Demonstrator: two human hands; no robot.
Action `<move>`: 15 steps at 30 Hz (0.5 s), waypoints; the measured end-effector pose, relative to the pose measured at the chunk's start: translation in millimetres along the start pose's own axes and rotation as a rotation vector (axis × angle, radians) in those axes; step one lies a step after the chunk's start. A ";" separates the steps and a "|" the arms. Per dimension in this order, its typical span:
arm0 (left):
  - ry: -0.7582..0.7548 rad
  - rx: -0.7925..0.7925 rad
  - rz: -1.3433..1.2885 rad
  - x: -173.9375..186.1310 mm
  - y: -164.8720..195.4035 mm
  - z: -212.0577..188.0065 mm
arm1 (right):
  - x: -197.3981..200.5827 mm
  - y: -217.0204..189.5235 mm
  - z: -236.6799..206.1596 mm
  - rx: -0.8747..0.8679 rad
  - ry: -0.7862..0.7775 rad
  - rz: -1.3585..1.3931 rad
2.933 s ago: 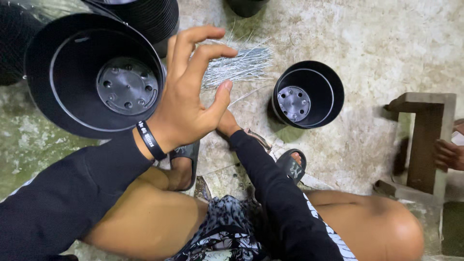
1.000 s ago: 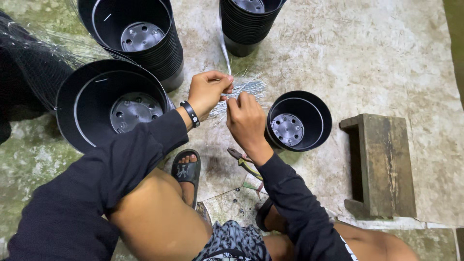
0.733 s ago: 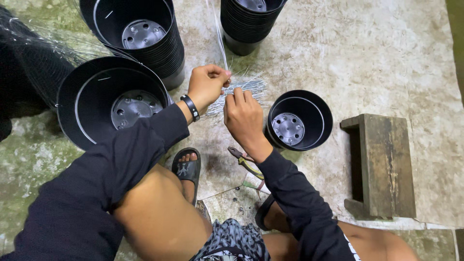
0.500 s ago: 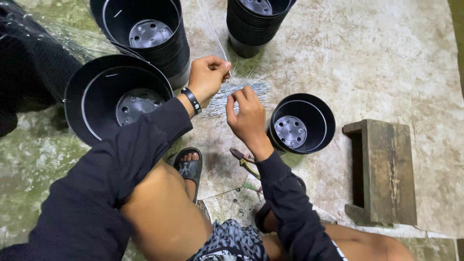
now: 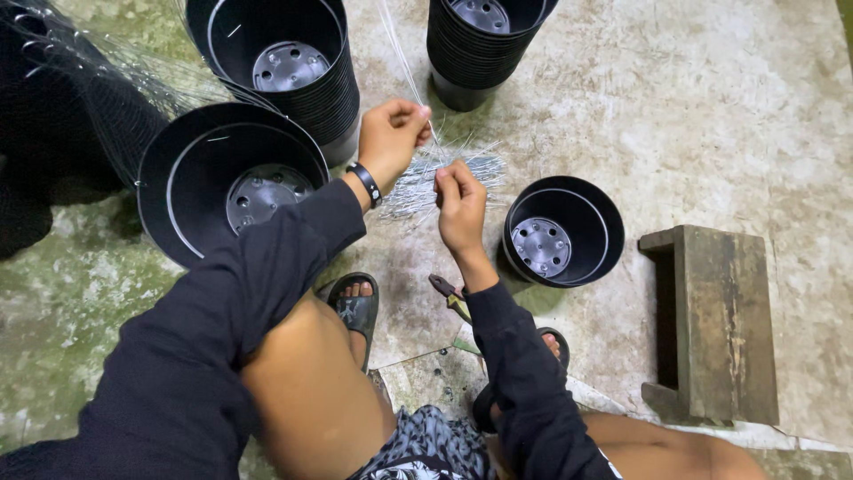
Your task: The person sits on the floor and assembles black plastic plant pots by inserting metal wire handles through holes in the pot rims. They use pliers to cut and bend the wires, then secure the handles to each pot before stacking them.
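A bundle of thin silvery wires [image 5: 449,173] lies on the concrete floor between two black plastic pots. My left hand [image 5: 391,138] pinches one or two long wires [image 5: 402,62] that rise from it toward the top of the view. My right hand [image 5: 460,206] hovers over the bundle with fingertips pinched on wire ends. A large black pot [image 5: 233,188] sits to the left of my left arm. A smaller black pot [image 5: 563,231] stands just right of my right hand.
Two stacks of black pots [image 5: 283,64] [image 5: 480,40] stand at the top. A low wooden stool [image 5: 711,324] is at the right. Pliers [image 5: 450,298] lie by my right wrist. Clear plastic wrap with dark pots [image 5: 62,116] fills the left edge.
My left hand has lifted away from the bundle, drawing long wires up with it. My right hand stays pinched over the bundle. The view has shifted slightly.
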State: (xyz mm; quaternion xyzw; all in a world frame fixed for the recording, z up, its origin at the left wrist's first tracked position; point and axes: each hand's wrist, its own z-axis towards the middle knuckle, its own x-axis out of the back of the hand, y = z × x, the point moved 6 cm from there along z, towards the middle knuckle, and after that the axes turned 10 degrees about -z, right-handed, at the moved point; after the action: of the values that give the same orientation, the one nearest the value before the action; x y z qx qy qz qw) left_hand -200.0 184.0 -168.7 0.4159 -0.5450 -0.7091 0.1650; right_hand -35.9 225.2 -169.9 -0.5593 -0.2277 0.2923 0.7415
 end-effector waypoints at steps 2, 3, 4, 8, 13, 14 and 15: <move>-0.040 0.071 -0.052 -5.4 -1.7 -11.2 | 5.5 -27.3 -7.3 0.236 0.061 -0.399; -0.060 0.093 -0.034 -9.5 -0.9 -15.6 | 6.6 -41.8 -11.2 0.353 0.092 -0.600; -0.079 0.117 -0.016 -13.6 -0.4 -20.4 | 5.3 -54.8 -13.5 0.461 0.104 -0.729; -0.043 0.244 0.071 -17.0 2.4 -29.9 | -7.9 -79.9 -20.9 0.670 0.072 -1.162; 0.000 0.228 0.189 -8.9 6.0 -26.3 | -24.7 -70.7 -25.8 0.725 -0.074 -1.381; 0.001 0.225 0.192 -6.6 4.7 -25.6 | -26.6 -67.6 -25.4 0.733 -0.098 -1.404; -0.020 0.206 0.204 -6.0 3.7 -24.0 | -27.9 -64.8 -24.2 0.744 -0.122 -1.426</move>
State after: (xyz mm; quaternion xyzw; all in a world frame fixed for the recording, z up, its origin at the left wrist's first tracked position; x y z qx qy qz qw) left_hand -178.8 171.6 -164.4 0.3661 -0.6560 -0.6329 0.1873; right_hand -28.5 176.0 -114.3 0.0211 -0.4577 -0.1645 0.8735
